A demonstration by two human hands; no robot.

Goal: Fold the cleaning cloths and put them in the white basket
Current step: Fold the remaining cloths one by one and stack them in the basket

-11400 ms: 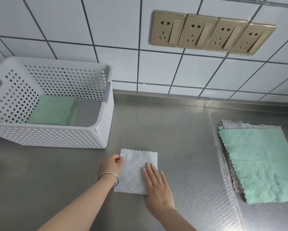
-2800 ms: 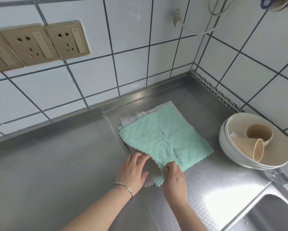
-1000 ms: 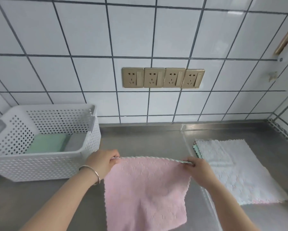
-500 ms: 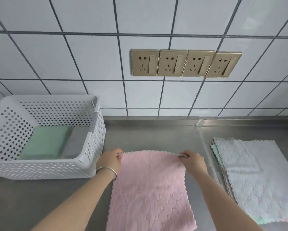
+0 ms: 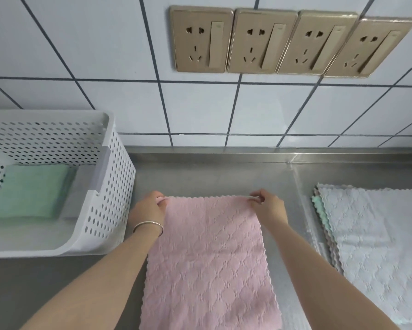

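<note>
Your left hand (image 5: 150, 208) and right hand (image 5: 268, 207) pinch the soft, light pink square microfibre cloth (image 5: 209, 263) at its 12 o'clock corners; keep holding there.

so counting it up: four gold wall sockets (image 5: 293, 42) in a row, one white basket (image 5: 109, 186) with two folded cloths in it, one green (image 5: 31, 189) and one grey (image 5: 81, 191). one pink cloth (image 5: 207, 263) spread out, one stack of cloths (image 5: 371, 246), can't tell how many. two hands.
</note>
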